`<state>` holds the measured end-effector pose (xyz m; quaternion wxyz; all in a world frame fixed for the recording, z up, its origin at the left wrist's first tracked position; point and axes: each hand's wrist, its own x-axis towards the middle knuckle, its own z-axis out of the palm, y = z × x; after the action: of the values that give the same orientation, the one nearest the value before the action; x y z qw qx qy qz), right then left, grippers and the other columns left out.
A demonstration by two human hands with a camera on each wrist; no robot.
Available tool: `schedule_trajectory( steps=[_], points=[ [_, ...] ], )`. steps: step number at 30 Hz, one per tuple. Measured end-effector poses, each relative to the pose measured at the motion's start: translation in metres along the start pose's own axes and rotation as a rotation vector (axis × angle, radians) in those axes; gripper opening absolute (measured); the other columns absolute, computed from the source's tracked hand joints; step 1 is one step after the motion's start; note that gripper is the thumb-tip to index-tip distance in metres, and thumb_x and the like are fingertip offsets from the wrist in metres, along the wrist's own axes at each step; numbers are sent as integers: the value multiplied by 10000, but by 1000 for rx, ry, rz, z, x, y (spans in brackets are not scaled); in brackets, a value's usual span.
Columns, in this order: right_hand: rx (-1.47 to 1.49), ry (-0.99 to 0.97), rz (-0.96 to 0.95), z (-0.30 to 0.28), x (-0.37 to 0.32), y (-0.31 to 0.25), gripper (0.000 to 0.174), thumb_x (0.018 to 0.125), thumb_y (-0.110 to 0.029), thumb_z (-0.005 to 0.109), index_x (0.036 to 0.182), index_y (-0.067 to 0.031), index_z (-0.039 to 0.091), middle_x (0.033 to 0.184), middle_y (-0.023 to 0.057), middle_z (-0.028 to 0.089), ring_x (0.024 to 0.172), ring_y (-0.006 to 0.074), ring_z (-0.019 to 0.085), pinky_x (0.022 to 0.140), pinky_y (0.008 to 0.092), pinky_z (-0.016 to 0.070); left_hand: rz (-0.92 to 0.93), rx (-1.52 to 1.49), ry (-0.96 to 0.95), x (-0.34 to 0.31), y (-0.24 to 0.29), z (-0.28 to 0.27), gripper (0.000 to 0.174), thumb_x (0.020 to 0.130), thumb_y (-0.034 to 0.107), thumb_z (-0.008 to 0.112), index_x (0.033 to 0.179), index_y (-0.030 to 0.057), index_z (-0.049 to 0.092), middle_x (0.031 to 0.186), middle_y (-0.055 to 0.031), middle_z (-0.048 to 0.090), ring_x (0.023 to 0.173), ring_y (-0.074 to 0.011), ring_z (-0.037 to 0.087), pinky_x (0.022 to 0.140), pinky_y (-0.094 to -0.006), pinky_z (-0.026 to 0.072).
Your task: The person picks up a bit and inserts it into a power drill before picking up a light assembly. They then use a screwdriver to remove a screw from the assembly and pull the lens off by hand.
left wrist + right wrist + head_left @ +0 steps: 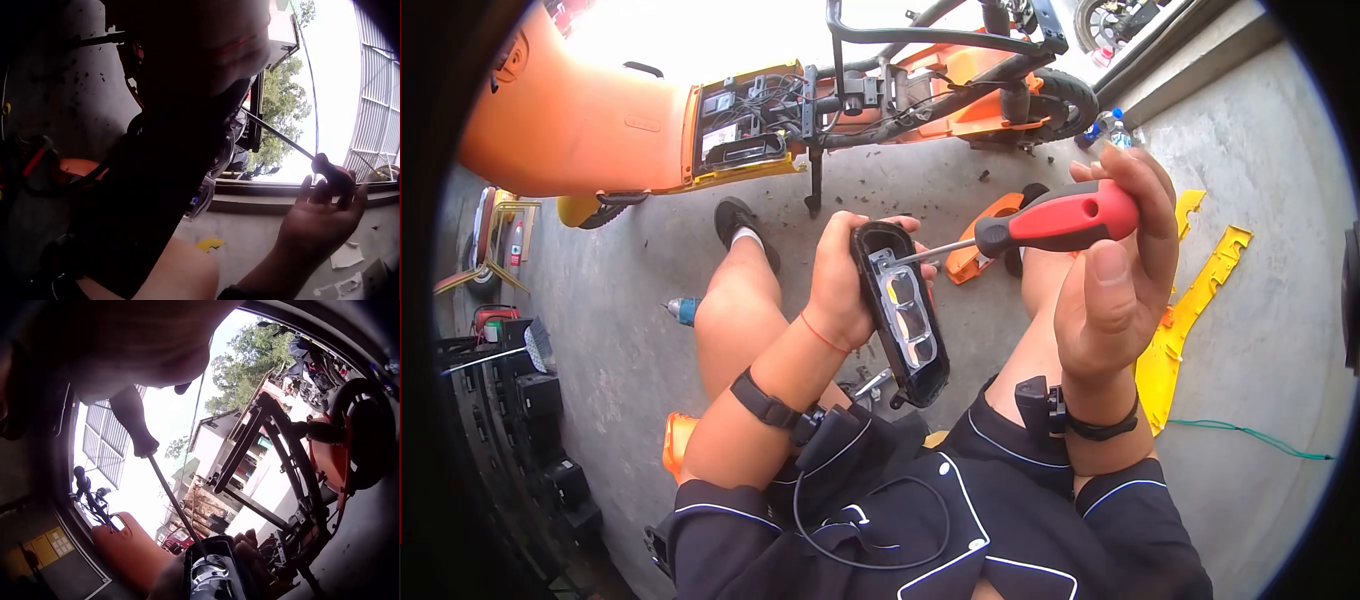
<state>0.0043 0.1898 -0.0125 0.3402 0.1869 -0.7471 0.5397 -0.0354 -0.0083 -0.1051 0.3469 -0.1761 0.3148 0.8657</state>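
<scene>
My left hand (840,285) grips a long black-framed lamp unit (908,315), its row of clear lenses facing up. In my right hand (1115,290) is a screwdriver (1060,218) with a red and black handle, the fingers round the handle's far side and the thumb below it. The screwdriver's steel shaft reaches left to the upper end of the lamp, its tip at a screw spot beside the lenses. From the right wrist view, the shaft meets the lamp unit (215,575) at its near end; the left wrist view shows my right hand (319,219) at the handle's butt.
An orange scooter (590,120) with its frame and wiring bared stands ahead. Yellow panel pieces (1190,320) lie on the concrete floor to the right. A blue drill (683,310) is beside my left leg, and black parts (510,420) are stacked at far left.
</scene>
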Motion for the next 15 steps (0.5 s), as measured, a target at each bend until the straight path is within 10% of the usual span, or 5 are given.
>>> schedule_trajectory(
  steps=[3, 11, 15],
  points=[
    [-194, -71, -205, -5, 0, 6, 578, 879, -377, 712, 1263, 25, 551, 1246, 114, 519, 985, 164, 479, 905, 321, 424, 17, 18, -13, -2, 1, 3, 506, 891, 403, 376, 1145, -8, 529, 846, -135, 596, 765, -283, 620, 735, -422, 540],
    [369, -81, 199, 8, 0, -8, 515, 972, -367, 569, 1313, 15, 513, 1187, 126, 533, 1028, 206, 563, 926, 343, 455, 16, -36, 3, 1, 2, -5, 497, 890, 395, 384, 1148, -6, 523, 843, -137, 590, 770, -285, 619, 739, -420, 541],
    [-116, -103, -184, 2, 1, 4, 504, 963, -368, 594, 1295, 6, 531, 1211, 110, 498, 1021, 193, 553, 940, 351, 444, 24, -15, -13, 0, 3, -5, 501, 886, 394, 381, 1151, -6, 527, 855, -142, 596, 773, -281, 624, 737, -419, 544]
  ],
)
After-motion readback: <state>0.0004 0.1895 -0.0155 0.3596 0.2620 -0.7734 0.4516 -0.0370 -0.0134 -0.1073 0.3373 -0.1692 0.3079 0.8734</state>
